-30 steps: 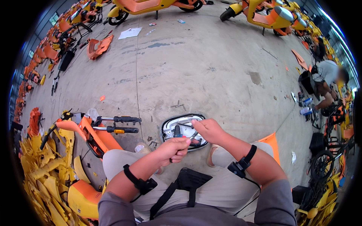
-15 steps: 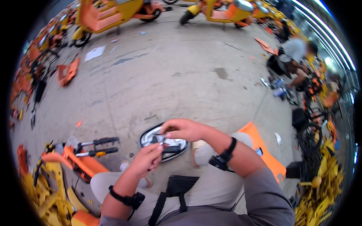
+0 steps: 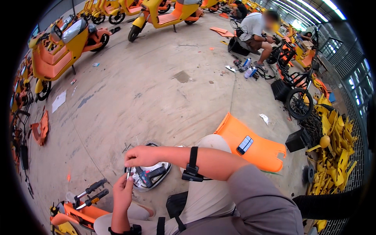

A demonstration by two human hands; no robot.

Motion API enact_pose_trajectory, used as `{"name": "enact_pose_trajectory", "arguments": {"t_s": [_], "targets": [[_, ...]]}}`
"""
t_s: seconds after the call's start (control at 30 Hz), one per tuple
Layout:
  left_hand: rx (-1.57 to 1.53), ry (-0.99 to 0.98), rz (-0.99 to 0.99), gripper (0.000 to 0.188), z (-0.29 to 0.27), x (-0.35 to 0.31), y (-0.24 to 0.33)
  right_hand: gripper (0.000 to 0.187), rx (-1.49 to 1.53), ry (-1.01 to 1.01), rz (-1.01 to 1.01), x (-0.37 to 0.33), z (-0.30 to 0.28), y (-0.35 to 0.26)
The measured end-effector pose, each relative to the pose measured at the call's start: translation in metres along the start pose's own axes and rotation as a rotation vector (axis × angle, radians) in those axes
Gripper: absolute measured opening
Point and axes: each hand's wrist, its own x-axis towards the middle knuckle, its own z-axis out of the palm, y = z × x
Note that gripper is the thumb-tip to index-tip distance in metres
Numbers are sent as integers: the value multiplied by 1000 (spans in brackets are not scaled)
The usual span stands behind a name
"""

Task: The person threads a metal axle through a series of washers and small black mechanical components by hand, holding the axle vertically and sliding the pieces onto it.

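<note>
My left hand [image 3: 122, 192] pinches the lower end of a small, thin metal piece [image 3: 129, 172], a short rod by its look. My right hand [image 3: 141, 156] is just above it, with its fingers closed on the top end. The piece's exact kind is too small to make out. Beside my hands a dark cordless drill [image 3: 150, 174] with red marks lies in a white-lined, dark-rimmed oval shell [image 3: 166, 177] on the floor. My right forearm and hand cover the far part of that shell.
An orange panel [image 3: 256, 154] bearing a phone [image 3: 245, 145] lies to my right. At lower left are orange scooter parts with two black-gripped bars [image 3: 92, 188]. Ahead, a person [image 3: 254, 31] crouches by a stripped frame. Yellow scooters [image 3: 62, 55] stand far left; yellow panels [image 3: 333, 156] pile at right.
My view has swung to the right, so floor things sit further left. Both hands remain together on the small metal piece. The drill now shows beside them, where they partly covered it before.
</note>
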Motion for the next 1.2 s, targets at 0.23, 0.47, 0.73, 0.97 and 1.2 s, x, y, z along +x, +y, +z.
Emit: {"name": "enact_pose_trajectory", "arguments": {"t_s": [0.23,0.47,0.73,0.97,1.2], "targets": [[112,69,94,25,-1,5,2,37,151,43,2,-9,-5,-10],[517,180,177,29,7,-1,15,36,86,-187,280,1,-15,-15],[526,242,157,27,-3,-7,13,50,173,40,-39,4,5,-14],[135,92,66,25,-4,-1,14,39,-140,-10,103,18,-3,-17],[-216,-164,-158,26,-31,0,31,19,167,-44,-73,4,-14,-35]]}}
